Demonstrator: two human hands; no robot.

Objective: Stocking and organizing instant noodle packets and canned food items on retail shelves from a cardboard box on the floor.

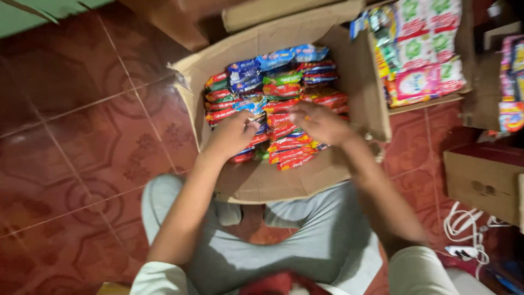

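- Both of your hands are down inside the open cardboard box [256,180] that stands on the red tiled floor [82,142] between your knees.
- Your left hand [233,134] rests on the left part of the packets, fingers curled down into them; motion blur hides whether that grip has closed on a packet, so I cannot tell.
- Your right hand [319,121] lies over the middle of the pile, fingers bent and touching the top layer; its grip is just as blurred, and I cannot tell whether it holds anything.
- Small snack packets [284,93] fill the box in tight rows: mostly red ones in the centre and near you, blue ones along the far edge, a few green among them.
- Red packets [289,153] sit directly under and between your two hands, nearest your fingers.
- One box flap [360,82] stands up on the right side, just beside your right hand.
- Beyond that flap a second carton [426,101] holds pink, white and green sachets [426,49], well apart from your hands.
- Farther right, a plain closed brown carton [483,183] sits on the floor, with a white cable [464,224] coiled just in front of it.
- Your grey trousers [305,235] show below the box, and the near wall of the box touches them.
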